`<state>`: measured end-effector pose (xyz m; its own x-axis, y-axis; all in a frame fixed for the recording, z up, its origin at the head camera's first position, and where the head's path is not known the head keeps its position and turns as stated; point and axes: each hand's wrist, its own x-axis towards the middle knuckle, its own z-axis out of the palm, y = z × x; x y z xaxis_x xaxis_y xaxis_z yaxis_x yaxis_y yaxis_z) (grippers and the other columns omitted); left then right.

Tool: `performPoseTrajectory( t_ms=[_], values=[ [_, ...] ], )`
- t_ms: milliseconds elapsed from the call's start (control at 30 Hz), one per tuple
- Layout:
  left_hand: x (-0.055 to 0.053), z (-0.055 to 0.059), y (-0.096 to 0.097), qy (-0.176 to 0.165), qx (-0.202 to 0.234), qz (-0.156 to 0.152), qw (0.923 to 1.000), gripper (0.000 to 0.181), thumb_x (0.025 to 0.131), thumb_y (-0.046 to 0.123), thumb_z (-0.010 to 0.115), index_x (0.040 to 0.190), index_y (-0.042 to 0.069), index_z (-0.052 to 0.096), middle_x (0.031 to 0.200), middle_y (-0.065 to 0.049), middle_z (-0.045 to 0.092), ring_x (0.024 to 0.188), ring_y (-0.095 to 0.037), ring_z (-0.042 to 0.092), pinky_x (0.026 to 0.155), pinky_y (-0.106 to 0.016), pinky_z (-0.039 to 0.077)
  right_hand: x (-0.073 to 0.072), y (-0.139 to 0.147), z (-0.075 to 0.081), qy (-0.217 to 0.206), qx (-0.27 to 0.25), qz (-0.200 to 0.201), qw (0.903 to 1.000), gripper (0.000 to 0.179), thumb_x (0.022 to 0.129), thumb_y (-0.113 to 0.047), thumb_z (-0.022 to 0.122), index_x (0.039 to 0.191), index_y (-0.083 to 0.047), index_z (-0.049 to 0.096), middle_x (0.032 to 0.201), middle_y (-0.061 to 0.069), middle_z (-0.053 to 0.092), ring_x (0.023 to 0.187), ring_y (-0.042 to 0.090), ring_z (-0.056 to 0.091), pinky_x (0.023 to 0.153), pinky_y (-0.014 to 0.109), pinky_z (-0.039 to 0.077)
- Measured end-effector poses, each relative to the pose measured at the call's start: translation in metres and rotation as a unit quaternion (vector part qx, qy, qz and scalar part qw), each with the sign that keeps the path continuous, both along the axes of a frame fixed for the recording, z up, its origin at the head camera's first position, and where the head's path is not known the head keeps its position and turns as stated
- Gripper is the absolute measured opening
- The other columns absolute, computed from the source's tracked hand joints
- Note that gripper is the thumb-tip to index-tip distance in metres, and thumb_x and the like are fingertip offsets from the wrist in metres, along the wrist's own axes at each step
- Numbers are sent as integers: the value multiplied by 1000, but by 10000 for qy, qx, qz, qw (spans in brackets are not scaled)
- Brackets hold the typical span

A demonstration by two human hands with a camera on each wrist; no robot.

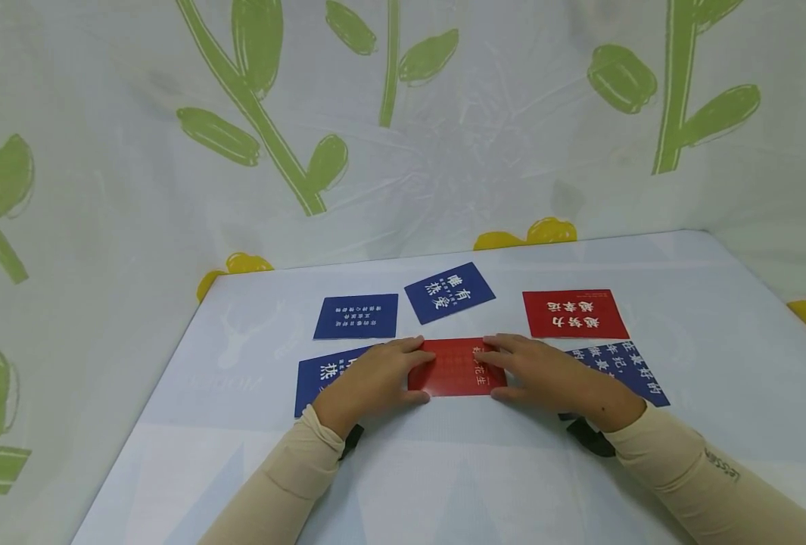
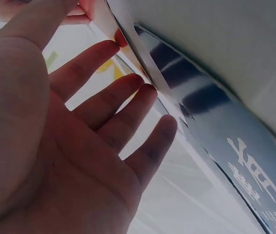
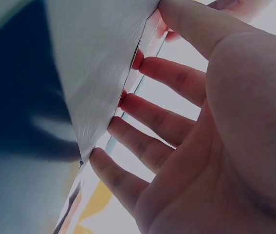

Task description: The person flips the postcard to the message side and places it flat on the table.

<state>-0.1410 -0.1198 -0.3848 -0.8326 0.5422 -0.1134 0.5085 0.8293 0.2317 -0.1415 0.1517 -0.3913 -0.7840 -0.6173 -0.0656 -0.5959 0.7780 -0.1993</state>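
Note:
A red card (image 1: 452,372) with pale characters along its right side lies flat on the white table. At its left end, my left hand (image 1: 384,376) touches it with the fingertips, the thumb near its front corner. My right hand (image 1: 546,372) touches the opposite end likewise, its fingertips overlapping the characters. In the left wrist view the left fingers (image 2: 106,105) are extended and spread. The right fingers (image 3: 162,119) reach out nearly straight too. Under my left forearm lies a partly covered blue card (image 1: 309,387); another blue card (image 1: 637,375) is partly hidden by my right hand.
Behind the hands lie a blue card (image 1: 356,316), a tilted blue card (image 1: 450,293) and a second red card (image 1: 575,313). The white tabletop (image 1: 437,477) meets a leaf-patterned cloth (image 1: 477,166) at the back. Dark straps show beneath both wrists.

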Motion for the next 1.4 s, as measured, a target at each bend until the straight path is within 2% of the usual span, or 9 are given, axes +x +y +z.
performPoseTrajectory(
  t_ms=[200,567,933,1400],
  values=[
    [1,2,0,-134,93,74,9998,70,83,39,82,145,22,55,152,-5,50,138,-30,51,99,-41,54,-1,0,0,44,8,15,10000,69,80,-38,82,142,-20,58,147,11,53,134,35,51,95,48,56],
    [-2,-1,1,-134,66,18,9999,68,83,40,81,144,21,56,150,-6,53,136,-30,52,101,-42,53,-2,1,-1,38,-70,62,9999,68,81,-38,82,141,-18,58,147,12,53,133,35,51,95,48,56],
    [-1,2,4,471,-158,-425,9979,55,83,37,81,133,19,66,127,-2,70,118,-21,66,102,-40,52,0,0,-1,5,-64,46,10000,67,82,-36,81,142,-19,57,147,12,52,134,36,51,97,49,54],
    [1,0,6,710,-223,-514,9959,49,86,35,78,132,20,66,126,0,71,117,-19,66,100,-41,53,-1,0,0,46,-53,69,10000,66,82,-37,81,141,-17,58,146,12,53,133,36,52,96,49,55]
  ],
)
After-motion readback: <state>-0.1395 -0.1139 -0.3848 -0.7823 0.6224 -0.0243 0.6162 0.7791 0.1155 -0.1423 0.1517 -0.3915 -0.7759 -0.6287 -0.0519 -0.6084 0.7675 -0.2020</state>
